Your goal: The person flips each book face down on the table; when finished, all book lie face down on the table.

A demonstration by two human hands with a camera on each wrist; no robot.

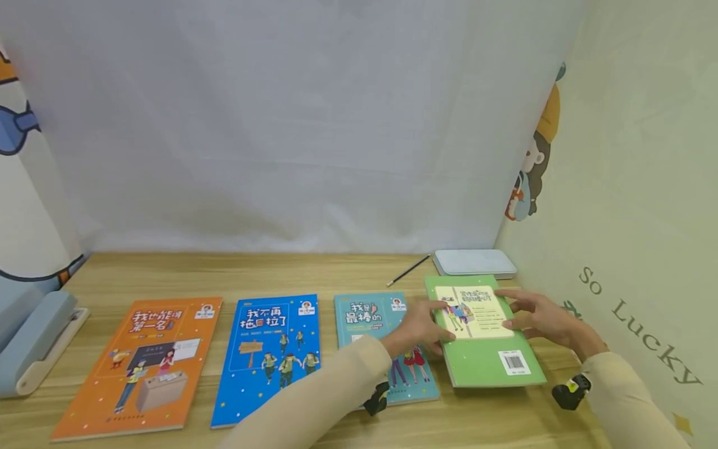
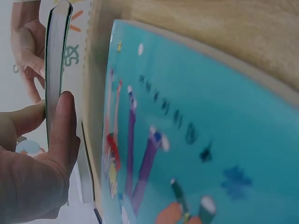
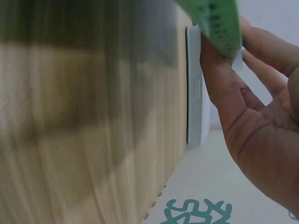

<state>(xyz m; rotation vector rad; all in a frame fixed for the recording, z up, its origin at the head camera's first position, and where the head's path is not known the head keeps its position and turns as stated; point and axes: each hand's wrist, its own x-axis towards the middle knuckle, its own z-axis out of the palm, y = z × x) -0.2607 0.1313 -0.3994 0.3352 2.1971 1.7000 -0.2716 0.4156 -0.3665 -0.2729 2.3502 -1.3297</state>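
A green book [image 1: 485, 358] shows its back cover, with a cream text panel and a barcode, over the right part of the table. My left hand [image 1: 417, 327] pinches its left edge; in the left wrist view the thumb [image 2: 29, 119] and fingers [image 2: 64, 126] lie on opposite faces of the book [image 2: 55, 65]. At the opposite edge, my right hand [image 1: 546, 321] holds the book between thumb and fingers, and the right wrist view shows its green cover [image 3: 217, 28] against them. A teal book [image 1: 412, 380] lies beside it, partly covered by my left hand and sleeve.
A blue book [image 1: 235, 374] and an orange book [image 1: 95, 393] lie further left. Behind the green book are a pale case [image 1: 473, 262] and a pencil [image 1: 408, 270]. A grey-blue object [image 1: 39, 349] stands at the left edge. A printed curtain [image 1: 628, 249] borders the right side.
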